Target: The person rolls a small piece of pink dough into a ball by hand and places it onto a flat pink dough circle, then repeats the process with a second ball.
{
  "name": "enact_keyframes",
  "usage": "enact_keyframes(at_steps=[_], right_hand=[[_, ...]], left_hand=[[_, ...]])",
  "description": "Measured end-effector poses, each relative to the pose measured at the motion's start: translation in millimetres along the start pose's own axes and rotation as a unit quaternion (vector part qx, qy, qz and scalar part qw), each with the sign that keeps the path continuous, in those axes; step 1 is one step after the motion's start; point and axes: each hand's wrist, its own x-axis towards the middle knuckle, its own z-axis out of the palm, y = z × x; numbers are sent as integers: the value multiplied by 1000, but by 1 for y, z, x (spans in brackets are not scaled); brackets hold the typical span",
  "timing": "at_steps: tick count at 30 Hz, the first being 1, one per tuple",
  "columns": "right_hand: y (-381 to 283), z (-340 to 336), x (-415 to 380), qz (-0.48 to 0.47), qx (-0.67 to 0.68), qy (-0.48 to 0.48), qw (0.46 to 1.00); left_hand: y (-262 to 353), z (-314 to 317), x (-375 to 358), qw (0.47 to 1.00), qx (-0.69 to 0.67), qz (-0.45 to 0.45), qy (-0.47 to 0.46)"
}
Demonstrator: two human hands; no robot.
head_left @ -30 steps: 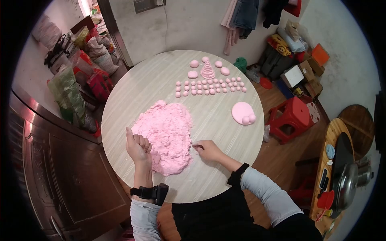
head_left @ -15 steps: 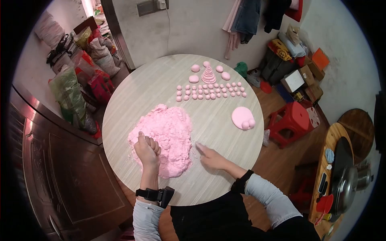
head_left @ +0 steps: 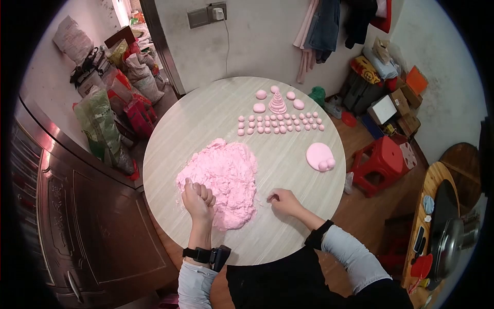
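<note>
A large, crumbly spread of pink dough lies on the left half of the round table. My left hand is closed in a fist over the dough's lower left edge, thumb side up; whatever it may hold is hidden. Just right of the dough, near loose crumbs, my right hand rests at the tabletop with its fingers curled in. What is between those fingers, if anything, does not show. Toward the back stand rows of small pink balls, a stacked pink cone and several larger lumps around it.
A flat pink disc with small balls on its edge lies at the right of the round table. Red stools stand to the right, beside a wooden counter with a lidded pot. Bags crowd the left wall.
My right hand's outstretched fingers have curled in beside the dough. My left hand stays in a fist over the dough's edge. The whole view has shifted slightly.
</note>
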Motion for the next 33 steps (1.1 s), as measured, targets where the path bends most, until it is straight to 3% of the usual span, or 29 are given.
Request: enact_keyframes(at_steps=[2, 3, 4, 6, 8, 10, 11, 12, 13, 14, 16, 17, 18, 19, 20, 21, 22, 23, 24, 25, 26, 28, 30, 31, 33], right_hand=[[-9, 15, -4, -69, -8, -78, 995], [-18, 17, -3, -84, 33, -80, 993], [-25, 13, -2, -89, 35, -83, 992], [-60, -3, -4, -33, 91, -20, 995], [-85, -10, -4, -51, 130, 14, 990], [-120, -13, -6, -323, 8, 163, 932], [-134, -13, -4, -323, 4, 164, 932], [-147, -11, -1, -399, -55, 151, 903], [-154, -8, 1, -470, -113, 137, 865], [-154, -4, 4, -466, -116, 140, 866], [-151, 4, 9, -494, -68, 72, 864], [-151, 9, 10, -507, -28, 125, 852], [-146, 10, 12, -507, -31, 128, 852], [-138, 13, 13, -373, 127, 88, 915], [-135, 14, 14, -222, 279, 43, 933], [-141, 15, 21, -167, 412, 98, 890], [-140, 6, 25, -167, 411, 99, 891], [-133, -8, 28, -81, 473, 62, 875], [-126, -19, 28, 7, 530, 26, 848], [-117, -24, 29, 11, 528, 28, 848], [-105, -26, 30, 45, 528, 42, 847], [-78, -30, 31, 80, 525, 54, 845], [-46, -30, 25, 146, 377, -39, 914], [-35, -18, 25, 149, 376, -41, 914], [-23, 9, 18, -4, 138, -7, 990]], left_hand=[[-5, 9, 4, 991, -104, -83, -9], [-11, 4, 7, 980, -144, -118, -71], [-15, 1, 9, 981, -143, -113, -69], [-26, -5, 6, 959, -197, -171, -108], [-40, -14, 6, 950, -205, -196, -131], [-43, 0, -5, 935, -220, -227, -160], [-34, 16, -20, 932, -197, -270, -138], [-29, 25, -28, 927, -173, -314, -115], [-52, 5, -21, 917, -192, -292, -191], [-45, 15, -26, 916, -191, -296, -194], [-22, 37, -39, 906, -207, -221, -295], [-24, 33, -35, 887, -230, -245, -317], [-26, 32, -36, 885, -230, -247, -320], [-27, 32, -38, 893, -233, -275, -270], [-28, 32, -40, 897, -236, -303, -218], [-40, 24, -35, 897, -237, -303, -218], [-60, 11, -22, 816, -343, -323, -336], [-70, 4, -13, 708, -437, -333, -443], [-60, 7, -15, 706, -439, -336, -443], [-46, 8, -20, 837, -288, -320, -339], [-37, 6, -22, 925, -121, -288, -216], [-34, -6, -14, 940, -81, -254, -214], [-27, -11, -9, 952, 179, -135, -207], [-27, -13, -7, 955, 228, -96, -166], [-22, -15, -7, 943, 274, -61, -179]])
